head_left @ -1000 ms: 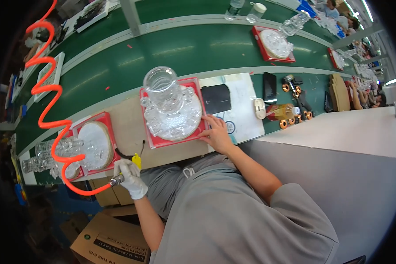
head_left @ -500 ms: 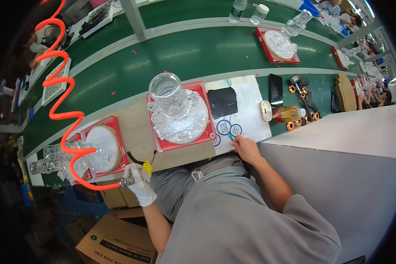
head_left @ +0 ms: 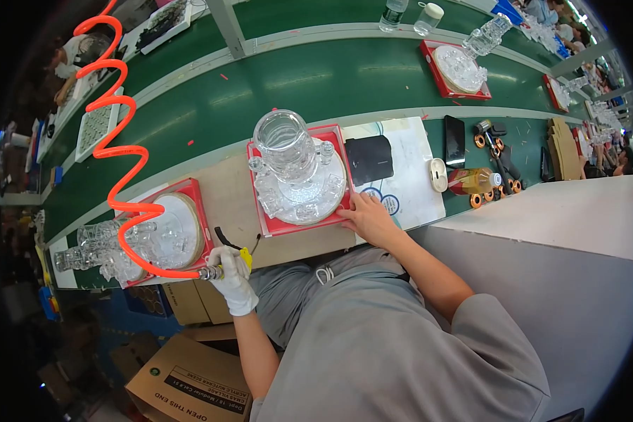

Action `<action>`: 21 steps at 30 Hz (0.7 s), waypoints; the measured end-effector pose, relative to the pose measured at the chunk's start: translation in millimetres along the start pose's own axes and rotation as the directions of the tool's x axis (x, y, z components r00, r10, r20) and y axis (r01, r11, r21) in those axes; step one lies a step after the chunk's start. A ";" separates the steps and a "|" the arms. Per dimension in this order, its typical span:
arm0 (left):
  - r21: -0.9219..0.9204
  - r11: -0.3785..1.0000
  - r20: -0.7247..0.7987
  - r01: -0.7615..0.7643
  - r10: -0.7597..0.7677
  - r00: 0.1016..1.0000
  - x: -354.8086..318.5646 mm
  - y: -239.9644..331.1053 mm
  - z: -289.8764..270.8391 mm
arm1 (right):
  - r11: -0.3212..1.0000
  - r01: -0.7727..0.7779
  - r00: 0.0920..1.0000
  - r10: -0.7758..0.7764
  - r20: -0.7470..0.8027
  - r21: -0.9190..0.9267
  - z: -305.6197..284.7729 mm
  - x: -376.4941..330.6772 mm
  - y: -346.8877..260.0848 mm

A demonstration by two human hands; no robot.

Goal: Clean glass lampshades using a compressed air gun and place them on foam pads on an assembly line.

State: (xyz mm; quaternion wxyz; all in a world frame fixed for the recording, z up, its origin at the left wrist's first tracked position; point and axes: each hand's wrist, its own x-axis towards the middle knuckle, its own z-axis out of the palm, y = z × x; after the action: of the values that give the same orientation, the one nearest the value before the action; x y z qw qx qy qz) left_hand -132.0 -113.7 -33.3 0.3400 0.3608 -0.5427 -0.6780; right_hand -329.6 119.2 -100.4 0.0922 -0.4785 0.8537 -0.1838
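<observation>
My left hand, in a white glove, is closed around a yellow air blow gun. Its thin black nozzle points up and left, over the mat edge. An orange coiled air hose joins it at a metal coupling. My bare right hand has its fingers at the near right corner of a red tray, seemingly gripping it. In that tray lies a round white base bearing a clear acrylic piece with a wide open cylinder standing up.
To the left, another clear acrylic piece lies across red trays. On the right are a dark pad, phone, drink bottle and several copper-coloured rings. A cardboard box stands below; a white partition rises at right.
My right hand has moved up and left from the printed sheet to the tray's corner. The left hand still holds the blow gun, shifted slightly up. The whole view has shifted a little.
</observation>
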 end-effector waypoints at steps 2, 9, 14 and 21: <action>-0.025 0.999 -0.029 -0.046 0.045 0.999 -0.8 -0.9 0.4 | 0.994 0.070 0.997 -0.067 0.031 -0.087 1.7 4.6 0.9; -0.068 0.996 -0.054 -0.061 0.057 0.997 -3.3 -2.3 -4.7 | 0.955 -0.139 0.989 0.123 0.078 0.260 1.2 9.3 6.2; -0.075 0.997 -0.044 -0.028 0.025 0.999 -1.4 -1.8 -6.9 | 0.944 -0.153 0.987 0.130 0.096 0.292 1.4 14.2 11.5; -0.059 0.998 -0.041 0.006 -0.009 0.999 0.1 -0.4 -4.3 | 0.952 -0.140 0.988 0.116 0.104 0.273 -3.0 14.7 15.6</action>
State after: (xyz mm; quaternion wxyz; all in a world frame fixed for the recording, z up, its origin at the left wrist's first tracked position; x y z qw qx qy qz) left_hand -128.5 -115.8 -34.4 0.3591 0.3666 -0.5141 -0.6873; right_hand -350.5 114.7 -103.7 0.2073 -0.4119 0.8435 -0.2754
